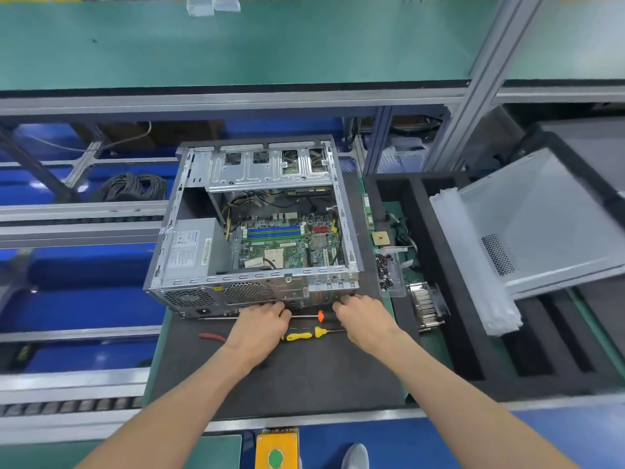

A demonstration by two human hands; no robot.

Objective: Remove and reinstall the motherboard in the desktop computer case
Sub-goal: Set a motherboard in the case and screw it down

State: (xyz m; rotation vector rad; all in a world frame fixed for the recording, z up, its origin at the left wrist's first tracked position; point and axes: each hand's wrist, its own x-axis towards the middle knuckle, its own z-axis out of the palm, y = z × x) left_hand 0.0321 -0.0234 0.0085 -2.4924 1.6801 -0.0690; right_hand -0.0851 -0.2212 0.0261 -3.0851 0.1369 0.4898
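Two bare hands meet the near, rear panel of the open computer case (257, 231), which lies on a black mat (291, 374) on the table. Left hand (262, 321) and right hand (363, 316) both have fingers curled against the panel's lower edge; whether either grip pinches anything I cannot tell. Inside the case sits the green motherboard (287, 243), beside the grey power supply (192, 247). A yellow-handled screwdriver (304, 334) lies between the hands, with red-handled pliers (211, 337) to the left.

Both hands' fingertips (282, 308) hide against the case (257, 292) rear panel.
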